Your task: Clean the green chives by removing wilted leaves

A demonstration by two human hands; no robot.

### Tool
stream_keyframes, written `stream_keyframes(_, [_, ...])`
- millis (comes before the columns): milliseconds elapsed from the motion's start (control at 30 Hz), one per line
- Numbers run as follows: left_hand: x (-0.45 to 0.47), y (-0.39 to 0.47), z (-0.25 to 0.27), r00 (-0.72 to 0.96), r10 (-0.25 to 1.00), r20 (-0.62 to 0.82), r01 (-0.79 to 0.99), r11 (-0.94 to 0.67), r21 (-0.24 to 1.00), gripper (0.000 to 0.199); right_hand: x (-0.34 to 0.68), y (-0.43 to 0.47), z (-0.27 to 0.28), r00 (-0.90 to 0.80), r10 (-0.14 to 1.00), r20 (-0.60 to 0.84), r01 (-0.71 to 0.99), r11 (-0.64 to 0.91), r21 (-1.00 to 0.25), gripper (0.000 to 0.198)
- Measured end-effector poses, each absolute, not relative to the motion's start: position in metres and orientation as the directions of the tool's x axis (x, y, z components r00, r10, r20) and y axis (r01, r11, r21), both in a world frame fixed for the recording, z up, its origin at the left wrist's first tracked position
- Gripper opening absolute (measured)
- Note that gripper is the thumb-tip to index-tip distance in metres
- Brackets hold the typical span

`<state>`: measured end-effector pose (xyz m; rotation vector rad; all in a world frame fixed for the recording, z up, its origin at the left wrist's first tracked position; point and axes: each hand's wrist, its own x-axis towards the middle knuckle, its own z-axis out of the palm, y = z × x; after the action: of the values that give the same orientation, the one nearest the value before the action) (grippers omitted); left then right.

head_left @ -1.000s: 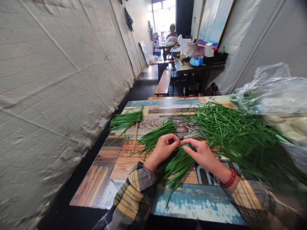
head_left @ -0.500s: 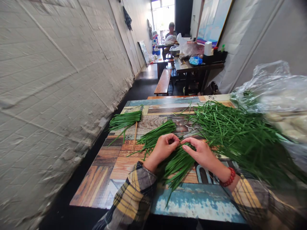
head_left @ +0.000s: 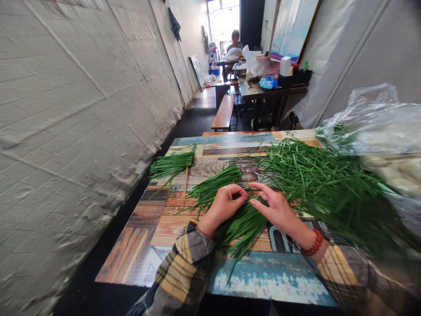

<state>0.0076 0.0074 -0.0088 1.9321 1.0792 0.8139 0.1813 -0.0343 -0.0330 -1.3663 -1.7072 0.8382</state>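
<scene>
Under my hands lies a bunch of green garlic chives (head_left: 245, 230), its leaves fanned toward me. My left hand (head_left: 226, 204) is closed in a pinch at the far end of that bunch; what sits between its fingertips is too small to make out. Just to its right, my right hand (head_left: 274, 210) is open, thumb and fingers apart, over the same chives. A second chive bunch (head_left: 215, 182) rests beyond my left hand. Farther left, another bunch (head_left: 173, 163) has thin wooden skewers (head_left: 185, 188) sticking out toward me.
A large loose heap of chives (head_left: 315, 175) covers the table's right side, beside a clear plastic bag (head_left: 371, 127) with pale contents. Beyond the patterned table (head_left: 131, 250) stand a bench (head_left: 224, 112) and another cluttered table (head_left: 250, 90). A person (head_left: 234, 40) sits far back.
My right fingertips have parted from my left hand, and the right index finger has lifted and straightened. My left hand stays nearly in place, still pinched. The chive bunches have not visibly moved.
</scene>
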Motion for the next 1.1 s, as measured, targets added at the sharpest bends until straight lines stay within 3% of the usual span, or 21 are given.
stream_keyframes(267, [0.006, 0.006, -0.006, 0.513, 0.835, 0.198, 0.37, -0.424, 0.827, 0.014, 0.181, -0.034, -0.031, -0.124, 0.973, 0.196, 0.466, 0.231, -0.854, 0.02])
stream_keyframes(433, [0.0, 0.015, -0.01, 0.301, 0.933, 0.197, 0.419, -0.315, 0.852, 0.014, 0.181, -0.035, -0.033, -0.12, 0.973, 0.199, 0.46, 0.232, -0.857, 0.015])
stream_keyframes(533, [-0.005, 0.021, -0.015, 0.222, 0.946, 0.237, 0.507, -0.319, 0.801, 0.013, 0.181, -0.036, -0.034, -0.123, 0.97, 0.21, 0.462, 0.243, -0.853, 0.015])
stream_keyframes(800, [-0.006, 0.018, -0.02, 0.392, 0.889, 0.238, 0.707, -0.457, 0.54, 0.012, 0.179, -0.036, -0.032, -0.128, 0.975, 0.18, 0.436, 0.218, -0.873, 0.017])
stream_keyframes(1100, [-0.004, 0.019, -0.02, 0.4, 0.883, 0.247, 0.715, -0.469, 0.518, 0.013, 0.18, -0.035, -0.032, -0.134, 0.972, 0.191, 0.474, 0.232, -0.849, 0.019])
